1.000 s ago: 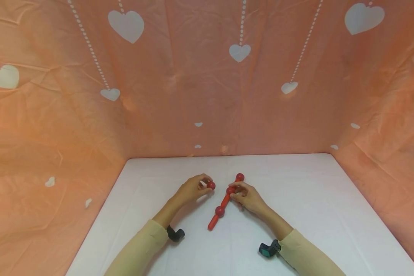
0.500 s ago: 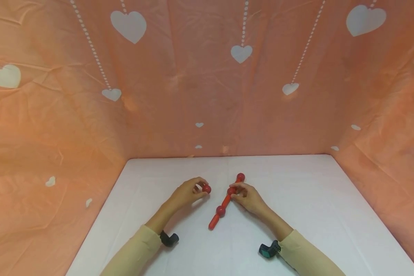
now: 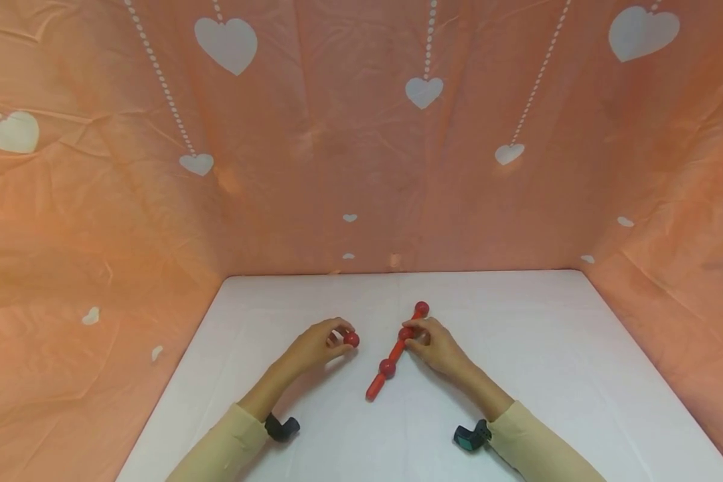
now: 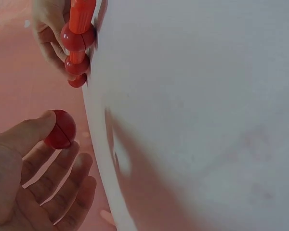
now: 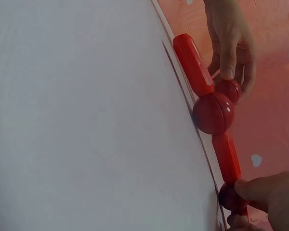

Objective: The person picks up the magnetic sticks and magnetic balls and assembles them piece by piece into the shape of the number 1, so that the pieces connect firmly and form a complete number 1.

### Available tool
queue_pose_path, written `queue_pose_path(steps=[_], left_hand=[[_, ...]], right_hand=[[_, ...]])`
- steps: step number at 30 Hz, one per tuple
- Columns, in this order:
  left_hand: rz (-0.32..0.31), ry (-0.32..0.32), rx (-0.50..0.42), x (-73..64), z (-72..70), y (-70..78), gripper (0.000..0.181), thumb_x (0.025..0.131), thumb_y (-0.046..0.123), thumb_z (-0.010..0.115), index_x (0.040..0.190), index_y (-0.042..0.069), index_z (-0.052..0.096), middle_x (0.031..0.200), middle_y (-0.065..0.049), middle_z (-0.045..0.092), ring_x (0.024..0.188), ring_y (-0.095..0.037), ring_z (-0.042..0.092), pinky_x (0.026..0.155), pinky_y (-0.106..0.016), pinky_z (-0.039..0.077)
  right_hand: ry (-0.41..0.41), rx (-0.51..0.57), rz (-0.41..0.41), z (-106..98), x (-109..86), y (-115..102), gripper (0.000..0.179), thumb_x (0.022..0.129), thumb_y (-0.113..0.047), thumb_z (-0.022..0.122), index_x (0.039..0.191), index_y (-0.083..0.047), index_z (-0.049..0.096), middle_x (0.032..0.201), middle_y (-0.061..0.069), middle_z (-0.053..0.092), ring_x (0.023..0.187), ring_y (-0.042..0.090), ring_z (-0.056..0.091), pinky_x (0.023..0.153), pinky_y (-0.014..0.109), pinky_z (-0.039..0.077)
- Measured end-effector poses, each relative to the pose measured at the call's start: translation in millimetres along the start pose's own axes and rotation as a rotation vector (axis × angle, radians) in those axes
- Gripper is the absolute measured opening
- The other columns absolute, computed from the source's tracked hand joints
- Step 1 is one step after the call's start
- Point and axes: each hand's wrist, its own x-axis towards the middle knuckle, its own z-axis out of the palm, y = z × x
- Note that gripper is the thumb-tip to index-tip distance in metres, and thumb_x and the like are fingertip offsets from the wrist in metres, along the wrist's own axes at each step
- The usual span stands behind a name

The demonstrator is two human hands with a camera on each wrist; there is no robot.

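A loose red ball (image 3: 352, 340) is pinched between the thumb and fingertips of my left hand (image 3: 316, 345), a little above the table. In the left wrist view the ball (image 4: 62, 130) shows a thin seam. To its right lies a slanted chain of red balls and red rods (image 3: 396, 349), with a bare rod end (image 5: 192, 62) toward me and a ball at the far end. My right hand (image 3: 438, 347) pinches the chain's middle ball (image 3: 406, 333) with thumb and fingers. In the right wrist view that ball is partly covered by the thumb.
Both hands are over a white table (image 3: 518, 335). An orange cloth (image 3: 337, 167) with white hearts rises behind and at both sides. Each wrist wears a black camera; the left one (image 3: 282, 427) stands just above the table.
My left hand has drawn left and slightly toward me with the loose ball, widening the gap to the chain. The right hand and chain stay nearly still.
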Motion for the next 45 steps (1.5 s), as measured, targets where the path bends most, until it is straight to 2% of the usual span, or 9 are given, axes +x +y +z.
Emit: queue_pose_path(steps=[8, 14, 18, 21, 25, 29, 36, 41, 45], left_hand=[[0.000, -0.023, 0.017, -9.5, -0.8, 0.5, 0.030, 0.095, 0.021, 0.084, 0.122, 0.018, 0.072, 0.111, -0.001, 0.074, 0.094, -0.015, 0.067, 0.083, -0.039, 0.059], [-0.001, -0.043, 0.014, -17.2, 0.8, 1.7, 0.030, 0.095, 0.020, 0.084, 0.122, 0.017, 0.072, 0.108, 0.000, 0.074, 0.094, -0.017, 0.067, 0.084, -0.041, 0.060], [-0.002, -0.065, 0.009, -22.4, 2.6, 0.8, 0.031, 0.094, 0.020, 0.085, 0.122, 0.017, 0.071, 0.106, 0.002, 0.073, 0.094, -0.016, 0.067, 0.084, -0.039, 0.059], [0.001, -0.088, 0.011, -26.6, 3.7, -0.6, 0.031, 0.094, 0.020, 0.085, 0.122, 0.017, 0.071, 0.106, 0.002, 0.073, 0.093, -0.015, 0.067, 0.083, -0.037, 0.059], [-0.004, -0.112, 0.000, -31.8, 3.6, -0.8, 0.030, 0.095, 0.021, 0.084, 0.122, 0.020, 0.070, 0.108, 0.002, 0.072, 0.092, -0.014, 0.065, 0.082, -0.033, 0.057], [0.013, -0.121, -0.005, -35.9, 3.1, 0.3, 0.030, 0.095, 0.022, 0.084, 0.121, 0.021, 0.071, 0.107, 0.004, 0.071, 0.091, -0.013, 0.064, 0.082, -0.033, 0.056], [0.025, -0.144, -0.011, -43.6, 1.7, 4.1, 0.031, 0.095, 0.022, 0.085, 0.122, 0.017, 0.071, 0.106, 0.002, 0.072, 0.092, -0.014, 0.065, 0.082, -0.036, 0.056], [0.013, -0.161, -0.024, -47.9, 1.1, 5.2, 0.033, 0.094, 0.021, 0.085, 0.124, 0.015, 0.071, 0.105, 0.001, 0.072, 0.092, -0.016, 0.064, 0.080, -0.037, 0.055], [0.014, -0.181, -0.038, -51.7, 1.6, 4.1, 0.032, 0.093, 0.020, 0.085, 0.122, 0.017, 0.071, 0.104, 0.002, 0.070, 0.091, -0.016, 0.063, 0.079, -0.036, 0.053]], right_hand=[[0.026, -0.137, -0.096, -2.3, -0.7, -3.3, 0.037, 0.095, -0.013, 0.083, 0.131, -0.011, 0.074, 0.122, 0.006, 0.067, 0.103, 0.020, 0.062, 0.094, 0.044, 0.058], [0.048, -0.201, -0.139, -4.4, -2.4, -8.3, 0.034, 0.095, -0.015, 0.083, 0.128, -0.011, 0.074, 0.119, 0.003, 0.065, 0.103, 0.021, 0.064, 0.094, 0.046, 0.058], [0.056, -0.195, -0.190, -6.2, -4.1, -13.1, 0.025, 0.095, -0.014, 0.082, 0.120, -0.014, 0.075, 0.116, -0.001, 0.064, 0.105, 0.020, 0.063, 0.095, 0.044, 0.058], [0.054, -0.175, -0.289, -6.1, -4.1, -16.3, 0.022, 0.093, -0.008, 0.084, 0.113, -0.013, 0.075, 0.109, -0.001, 0.065, 0.103, 0.020, 0.061, 0.094, 0.043, 0.058], [0.040, -0.166, -0.478, -2.3, -2.3, -17.9, 0.025, 0.089, -0.001, 0.085, 0.110, -0.009, 0.075, 0.106, 0.001, 0.068, 0.102, 0.021, 0.063, 0.093, 0.042, 0.057], [-0.022, -0.143, -0.575, 2.3, -2.5, -18.8, 0.027, 0.089, -0.005, 0.086, 0.113, -0.009, 0.075, 0.111, -0.001, 0.071, 0.107, 0.020, 0.065, 0.096, 0.046, 0.052], [-0.190, -0.136, -0.561, 7.0, -7.9, -22.2, 0.030, 0.095, -0.014, 0.084, 0.122, -0.013, 0.073, 0.119, -0.004, 0.071, 0.116, 0.018, 0.061, 0.104, 0.048, 0.047], [-0.271, -0.138, -0.606, 10.1, -8.0, -23.4, 0.032, 0.095, -0.016, 0.084, 0.125, -0.013, 0.074, 0.120, -0.003, 0.072, 0.115, 0.018, 0.061, 0.105, 0.044, 0.049], [-0.334, -0.165, -0.596, 13.1, -7.3, -24.9, 0.033, 0.095, -0.015, 0.083, 0.128, -0.014, 0.075, 0.123, -0.004, 0.072, 0.117, 0.017, 0.061, 0.106, 0.042, 0.050]])
